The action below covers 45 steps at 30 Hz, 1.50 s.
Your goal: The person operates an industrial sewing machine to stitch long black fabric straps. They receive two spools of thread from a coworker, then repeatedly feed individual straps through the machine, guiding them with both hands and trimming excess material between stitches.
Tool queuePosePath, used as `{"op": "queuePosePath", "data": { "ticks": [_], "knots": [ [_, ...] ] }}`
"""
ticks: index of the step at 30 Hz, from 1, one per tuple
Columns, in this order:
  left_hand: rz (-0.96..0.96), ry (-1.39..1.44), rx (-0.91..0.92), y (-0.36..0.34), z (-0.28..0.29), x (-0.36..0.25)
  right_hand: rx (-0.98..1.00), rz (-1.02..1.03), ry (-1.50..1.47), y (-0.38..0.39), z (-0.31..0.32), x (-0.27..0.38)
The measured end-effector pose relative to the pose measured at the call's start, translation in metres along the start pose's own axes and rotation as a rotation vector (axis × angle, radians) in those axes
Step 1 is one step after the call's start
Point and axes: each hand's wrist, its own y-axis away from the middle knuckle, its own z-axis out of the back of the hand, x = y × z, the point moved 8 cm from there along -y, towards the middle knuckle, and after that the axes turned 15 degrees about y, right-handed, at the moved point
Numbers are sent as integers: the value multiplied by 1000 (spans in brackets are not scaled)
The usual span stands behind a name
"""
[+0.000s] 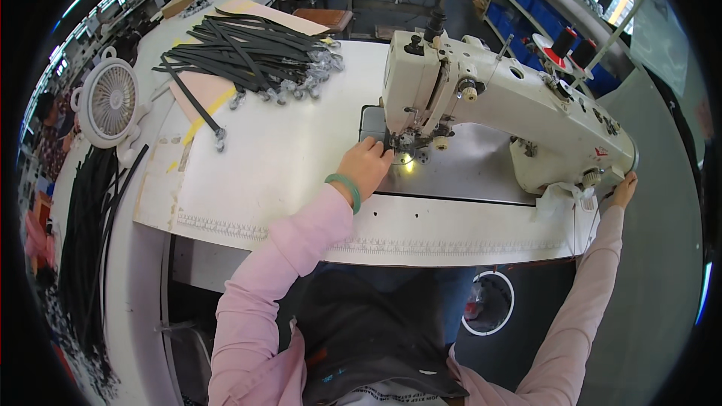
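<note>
A white sewing machine (489,83) stands on the table, its small lamp lit at the needle. Beside the needle and presser foot (406,143), my left hand (366,165) rests with bent fingers pressed together at the dark plate (371,122). Whatever those fingers pinch, if anything, is hidden. A green bangle (346,189) circles my left wrist. At the machine's far right end, my right hand (624,189) curls round the lower edge of the handwheel (636,156), its fingers partly out of sight.
Black straps (248,53) with clear-wrapped ends lie piled at the back left. A white fan (113,101) stands left, above hanging black strips (86,248). Thread cones (562,41) stand behind the machine. White cloth (560,199) hangs near its base; a round bin (489,304) sits below.
</note>
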Motion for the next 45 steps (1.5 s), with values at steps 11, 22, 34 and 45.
{"op": "queuePosePath", "data": {
  "ticks": [11,22,34,45],
  "knots": [
    [315,-261,1,-14,-1,74,134,28,-15,-36,-40,1],
    [318,-162,-291,64,115,167,107,-146,-19,17,14,-17],
    [-48,250,165,109,108,39,929,376,-563,412,-60,275],
    [-116,1284,448,39,92,-42,2242,295,-616,591,-36,264]
  ]
}}
